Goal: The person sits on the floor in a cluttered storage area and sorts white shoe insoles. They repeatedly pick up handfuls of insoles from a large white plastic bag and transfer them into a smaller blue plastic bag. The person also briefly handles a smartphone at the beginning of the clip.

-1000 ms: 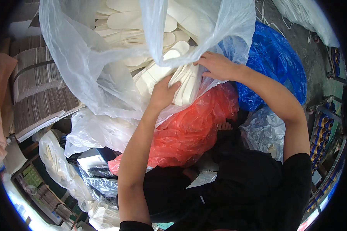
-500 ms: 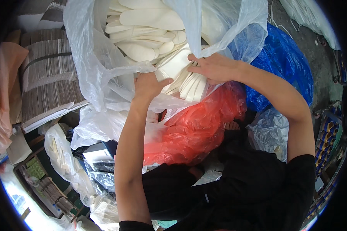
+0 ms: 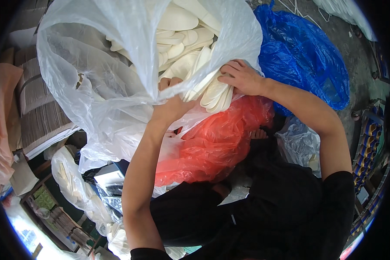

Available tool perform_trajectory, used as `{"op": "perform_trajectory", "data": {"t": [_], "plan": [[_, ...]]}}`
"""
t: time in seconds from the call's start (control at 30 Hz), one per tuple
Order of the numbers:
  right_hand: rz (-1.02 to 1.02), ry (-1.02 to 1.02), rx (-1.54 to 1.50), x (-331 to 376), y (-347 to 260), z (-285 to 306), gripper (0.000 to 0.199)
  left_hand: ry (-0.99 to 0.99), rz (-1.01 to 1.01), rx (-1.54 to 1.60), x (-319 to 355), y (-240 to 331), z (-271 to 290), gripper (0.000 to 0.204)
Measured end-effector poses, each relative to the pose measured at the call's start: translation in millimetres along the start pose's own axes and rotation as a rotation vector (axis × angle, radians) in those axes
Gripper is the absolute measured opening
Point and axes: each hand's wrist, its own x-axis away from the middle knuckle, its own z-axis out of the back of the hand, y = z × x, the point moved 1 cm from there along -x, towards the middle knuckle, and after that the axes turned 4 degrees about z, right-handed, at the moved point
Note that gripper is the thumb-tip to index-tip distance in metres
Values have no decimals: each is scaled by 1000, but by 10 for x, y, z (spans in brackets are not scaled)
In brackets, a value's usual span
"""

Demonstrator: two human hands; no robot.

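A large clear plastic bag (image 3: 60, 47) stands wide before me, full of cream-white, foot-shaped insoles (image 3: 177, 19). My left hand (image 3: 172, 104) is closed on the bag's near rim, with its fingers over the edge and partly behind the film. Just right of it, a fanned bundle of insoles (image 3: 217, 96) pokes out over the rim. My right hand (image 3: 243, 79) has its fingers curled on the right side of this bundle, next to the bag's edge. How far its thumb reaches around is hidden.
Below the bag lies a red plastic bag (image 3: 203, 151). To the right are a blue plastic bag (image 3: 305, 56) and a greyish clear bag (image 3: 301, 141). Strapped stacks of grey sheets (image 3: 41, 95) stand at left. A rack with blue and yellow pieces (image 3: 368, 138) is far right.
The bag's mouth has shifted left, and its film now covers more of the insoles. My left hand has closed on the rim; my right hand's fingers have curled onto the bundle.
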Motion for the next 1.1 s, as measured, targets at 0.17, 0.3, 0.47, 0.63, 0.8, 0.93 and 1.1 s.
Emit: {"op": "perform_trajectory", "data": {"t": [0.17, 0.3, 0.47, 0.63, 0.8, 0.93, 1.1], "plan": [[-10, 29, -156, 38, 141, -17, 63, -98, 106, 93, 1, 153, 17, 82], [-69, -126, -341, -90, 238, 29, 64, -105, 149, 215, 30, 71, 78, 76], [-210, -292, -200, -264, 23, 134, 71, -69, 165, 253, 12, 15, -9, 80], [-201, -262, -84, -303, -16, -56, 72, 46, 190, 124, -88, 78, -242, 89], [-189, -573, -387, -576, 143, 148, 91, -73, 256, 334, -237, -343, 180, 70], [-369, -586, -620, -623, 315, 120, 101, -78, 253, 711, -126, -423, 902, 51], [-203, -487, -381, -753, 298, -82, 81, 22, 497, 1609, 119, -206, 1369, 45]]}}
